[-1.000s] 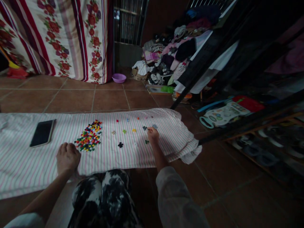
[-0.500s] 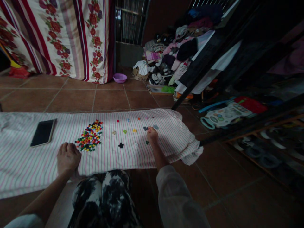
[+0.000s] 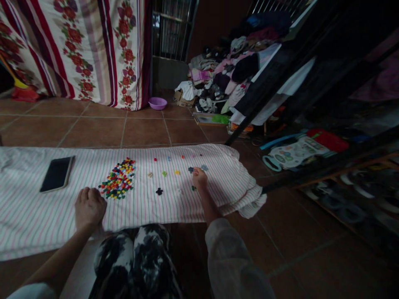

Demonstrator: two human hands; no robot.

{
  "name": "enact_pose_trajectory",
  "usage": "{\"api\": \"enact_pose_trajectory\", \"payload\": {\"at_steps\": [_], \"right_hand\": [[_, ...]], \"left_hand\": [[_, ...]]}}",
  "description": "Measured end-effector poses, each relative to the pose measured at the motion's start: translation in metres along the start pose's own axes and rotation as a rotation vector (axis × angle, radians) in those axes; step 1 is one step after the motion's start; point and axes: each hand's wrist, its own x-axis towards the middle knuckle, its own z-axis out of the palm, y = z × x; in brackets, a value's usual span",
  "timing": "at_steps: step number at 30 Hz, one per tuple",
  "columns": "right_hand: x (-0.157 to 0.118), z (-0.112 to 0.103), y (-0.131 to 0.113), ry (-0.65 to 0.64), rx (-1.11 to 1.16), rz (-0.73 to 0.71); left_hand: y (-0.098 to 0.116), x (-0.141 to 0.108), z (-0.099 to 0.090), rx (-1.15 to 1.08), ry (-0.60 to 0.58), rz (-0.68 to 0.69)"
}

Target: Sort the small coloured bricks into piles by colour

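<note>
Nearest me, my left hand [image 3: 89,207] lies curled on the striped cloth [image 3: 140,214]; I can't tell whether it holds anything. Just beyond sits the heap of coloured blocks [image 3: 117,182], right of the phone [image 3: 57,174]. On the right, my right hand [image 3: 200,177] has its fingertips at the dark grey cluster [image 3: 190,170], grip unclear. Far off, I see a purple basin [image 3: 157,104] on the floor.

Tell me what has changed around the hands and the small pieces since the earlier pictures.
Nothing on the striped cloth has visibly moved; only the camera view shifts a little. No piece is visibly taken up or let go. The right hand stays at the dark grey cluster, the left hand beside the multicoloured pile, and the phone lies as before.
</note>
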Motion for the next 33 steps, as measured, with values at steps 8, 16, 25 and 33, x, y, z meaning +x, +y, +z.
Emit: {"api": "enact_pose_trajectory", "payload": {"at_steps": [8,16,25,33], "right_hand": [[0.002,0.003,-0.003,0.079,0.005,-0.104],[-0.009,0.018,-0.046,-0.018,0.087,-0.288],[-0.063,0.080,-0.144,-0.478,-0.015,-0.541],[-0.083,0.118,-0.197,-0.625,-0.220,-0.584]], "left_hand": [[0.002,0.001,-0.001,0.017,0.004,-0.021],[0.001,0.003,0.000,0.036,0.003,-0.020],[0.001,0.001,0.002,0.016,0.016,-0.037],[0.001,0.000,0.006,-0.053,0.032,-0.061]]}}
